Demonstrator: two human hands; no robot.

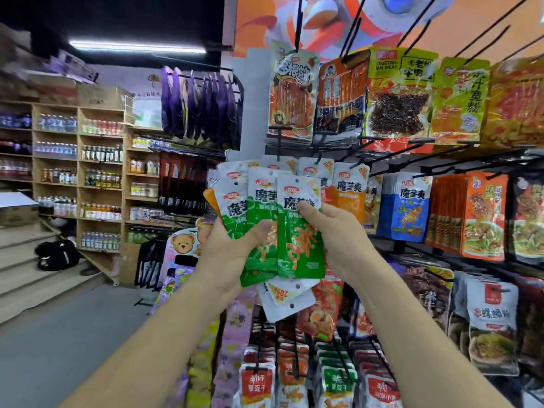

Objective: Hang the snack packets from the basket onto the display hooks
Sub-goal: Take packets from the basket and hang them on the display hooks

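Green packets (276,228) fanned between left hand (235,245) and right hand (332,231) grip

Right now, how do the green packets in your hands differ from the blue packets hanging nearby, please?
The green packets are fanned in the left hand and right hand; the blue packets hang stacked. Their lower halves are green versus blue. Both share white tops and lettering.
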